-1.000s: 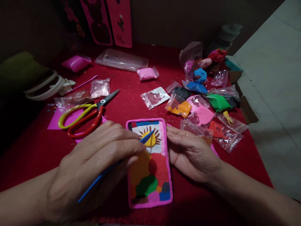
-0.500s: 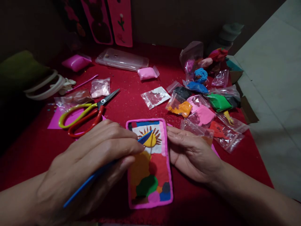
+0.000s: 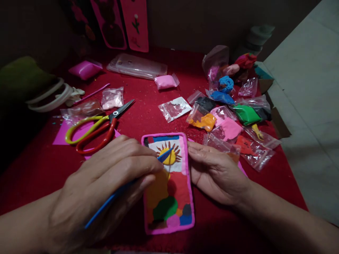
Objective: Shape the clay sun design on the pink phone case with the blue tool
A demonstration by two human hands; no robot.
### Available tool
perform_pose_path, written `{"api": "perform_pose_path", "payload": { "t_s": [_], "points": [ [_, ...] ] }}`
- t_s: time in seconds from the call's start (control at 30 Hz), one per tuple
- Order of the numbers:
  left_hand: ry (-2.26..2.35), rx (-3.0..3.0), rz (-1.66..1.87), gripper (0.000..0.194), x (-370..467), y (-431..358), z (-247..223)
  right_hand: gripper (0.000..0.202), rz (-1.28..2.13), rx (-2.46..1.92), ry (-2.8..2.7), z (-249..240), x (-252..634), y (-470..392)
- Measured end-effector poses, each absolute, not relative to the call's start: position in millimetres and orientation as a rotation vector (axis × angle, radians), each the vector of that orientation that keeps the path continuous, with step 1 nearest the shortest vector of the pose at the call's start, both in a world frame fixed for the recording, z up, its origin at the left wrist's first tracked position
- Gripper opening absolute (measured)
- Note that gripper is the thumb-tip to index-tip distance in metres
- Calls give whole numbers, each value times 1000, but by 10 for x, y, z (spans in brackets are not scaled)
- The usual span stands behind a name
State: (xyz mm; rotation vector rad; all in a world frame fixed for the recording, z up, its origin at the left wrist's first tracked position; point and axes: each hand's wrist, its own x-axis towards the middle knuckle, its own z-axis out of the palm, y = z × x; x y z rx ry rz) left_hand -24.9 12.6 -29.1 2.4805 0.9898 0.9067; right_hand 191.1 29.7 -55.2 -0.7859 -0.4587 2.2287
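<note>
A phone case [image 3: 172, 192] with a pink clay rim lies on the red cloth [image 3: 39, 165] in front of me, its back covered in coloured clay patches and a yellow sun [image 3: 169, 157]. My left hand [image 3: 106, 183] is shut on a blue modelling tool [image 3: 111, 201], whose pointed tip rests on the sun. My right hand [image 3: 215, 173] lies flat against the case's right edge, fingers together, holding nothing.
Scissors [image 3: 97, 128] with yellow and red handles lie at the left on pink paper. Several small bags of coloured clay [image 3: 230, 116] crowd the right. A clear phone case [image 3: 137, 67], a pink clay bag [image 3: 165, 82] and a pink stick [image 3: 92, 93] lie farther back.
The blue tool's tip has shifted slightly on the sun and its rear end swung down and back up. My right hand and the case have stayed still.
</note>
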Motion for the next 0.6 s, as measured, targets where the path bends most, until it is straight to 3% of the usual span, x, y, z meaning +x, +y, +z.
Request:
{"api": "perform_pose_path", "payload": {
  "t_s": [0.6],
  "points": [
    [919, 2467, 983, 24, -357, 139, -330, 25, 2214, -796, -429, -549, 1893, 300]
  ]
}}
